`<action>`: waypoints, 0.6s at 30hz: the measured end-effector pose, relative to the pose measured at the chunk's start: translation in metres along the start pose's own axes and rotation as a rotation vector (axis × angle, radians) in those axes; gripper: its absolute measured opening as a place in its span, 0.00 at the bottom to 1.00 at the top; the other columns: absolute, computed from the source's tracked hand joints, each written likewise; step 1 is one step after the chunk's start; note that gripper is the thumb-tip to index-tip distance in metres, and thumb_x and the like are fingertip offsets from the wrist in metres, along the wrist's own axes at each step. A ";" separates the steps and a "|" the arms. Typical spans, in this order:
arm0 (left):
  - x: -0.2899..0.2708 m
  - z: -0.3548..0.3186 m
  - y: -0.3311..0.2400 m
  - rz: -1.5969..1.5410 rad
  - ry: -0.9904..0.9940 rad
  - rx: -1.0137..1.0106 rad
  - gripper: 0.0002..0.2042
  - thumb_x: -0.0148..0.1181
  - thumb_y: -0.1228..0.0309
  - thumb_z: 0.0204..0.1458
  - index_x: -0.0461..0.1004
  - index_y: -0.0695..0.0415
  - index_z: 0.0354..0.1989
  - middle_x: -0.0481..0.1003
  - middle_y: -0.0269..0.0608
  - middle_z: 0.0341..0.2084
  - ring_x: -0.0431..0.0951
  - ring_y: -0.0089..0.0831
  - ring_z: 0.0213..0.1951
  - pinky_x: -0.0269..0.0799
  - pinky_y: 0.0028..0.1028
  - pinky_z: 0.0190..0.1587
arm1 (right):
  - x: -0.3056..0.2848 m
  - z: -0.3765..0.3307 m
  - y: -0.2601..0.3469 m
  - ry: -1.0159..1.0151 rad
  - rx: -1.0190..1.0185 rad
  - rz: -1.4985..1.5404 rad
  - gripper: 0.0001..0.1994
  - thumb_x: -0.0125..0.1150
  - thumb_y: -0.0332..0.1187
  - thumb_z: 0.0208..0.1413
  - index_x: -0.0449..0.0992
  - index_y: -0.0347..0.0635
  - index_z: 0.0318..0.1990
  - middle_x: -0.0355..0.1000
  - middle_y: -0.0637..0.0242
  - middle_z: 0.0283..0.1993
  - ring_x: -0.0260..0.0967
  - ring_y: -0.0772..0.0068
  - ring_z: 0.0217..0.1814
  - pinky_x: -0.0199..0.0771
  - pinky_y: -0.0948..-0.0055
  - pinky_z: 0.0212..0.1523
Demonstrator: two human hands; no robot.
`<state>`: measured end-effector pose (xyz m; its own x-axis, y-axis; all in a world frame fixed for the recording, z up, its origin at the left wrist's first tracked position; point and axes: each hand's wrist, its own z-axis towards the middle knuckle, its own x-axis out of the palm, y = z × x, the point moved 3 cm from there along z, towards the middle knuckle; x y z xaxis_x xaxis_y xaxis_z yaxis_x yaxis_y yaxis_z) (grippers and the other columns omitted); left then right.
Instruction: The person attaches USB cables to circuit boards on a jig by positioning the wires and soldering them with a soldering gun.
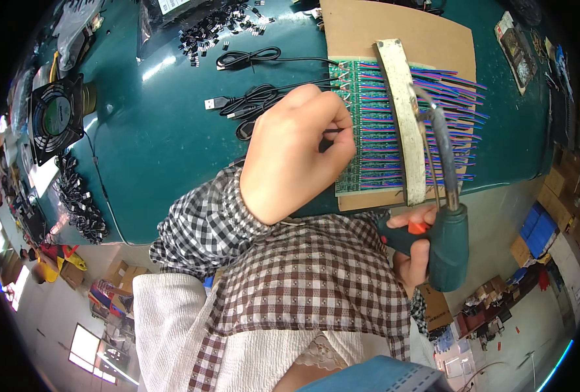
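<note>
The row of green circuit boards [368, 130] lay on a cardboard sheet [394, 29] on the teal table [165, 130], pinned under a pale flat bar [404, 124] whose long axis ran away from the person. The left hand [296, 153] rested at the boards' near-left edge, its grip closed on a thin wire [332, 130] pointing right, toward the boards. The right hand [413, 245] sat below the boards' near edge, its grip clamped on a teal soldering gun [447, 242] whose long barrel reached up over the bar, the tip hovering above the coloured leads [456, 114] right of the bar. The left hand was nearer the boards.
</note>
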<state>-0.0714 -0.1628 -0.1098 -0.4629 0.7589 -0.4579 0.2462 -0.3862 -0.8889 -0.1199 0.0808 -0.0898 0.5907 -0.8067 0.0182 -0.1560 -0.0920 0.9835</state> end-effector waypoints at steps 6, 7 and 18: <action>0.002 0.000 0.001 0.093 0.047 -0.039 0.06 0.67 0.78 0.46 0.74 0.57 0.28 0.74 0.39 0.25 0.82 0.34 0.25 0.77 0.31 0.28 | -0.011 -0.019 0.001 0.004 0.175 -0.011 0.23 0.58 0.39 0.66 0.65 0.31 0.59 0.70 0.50 0.53 0.75 0.54 0.54 0.80 0.55 0.58; 0.003 0.001 0.001 0.094 0.038 -0.031 0.06 0.66 0.79 0.46 0.74 0.58 0.28 0.74 0.38 0.25 0.79 0.30 0.24 0.75 0.28 0.27 | -0.013 -0.020 0.002 0.021 0.159 -0.016 0.23 0.58 0.40 0.66 0.65 0.31 0.59 0.71 0.50 0.53 0.75 0.54 0.55 0.80 0.55 0.58; 0.001 0.001 -0.001 0.160 0.085 -0.046 0.05 0.66 0.81 0.48 0.76 0.60 0.31 0.75 0.35 0.24 0.76 0.21 0.24 0.75 0.22 0.29 | -0.019 -0.024 -0.001 -0.020 0.262 0.004 0.25 0.72 0.41 0.59 0.70 0.31 0.54 0.76 0.51 0.47 0.78 0.57 0.52 0.83 0.56 0.54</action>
<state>-0.0727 -0.1617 -0.1095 -0.3418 0.7322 -0.5891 0.3502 -0.4825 -0.8029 -0.1120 0.1100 -0.0871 0.5745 -0.8184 0.0157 -0.3594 -0.2350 0.9031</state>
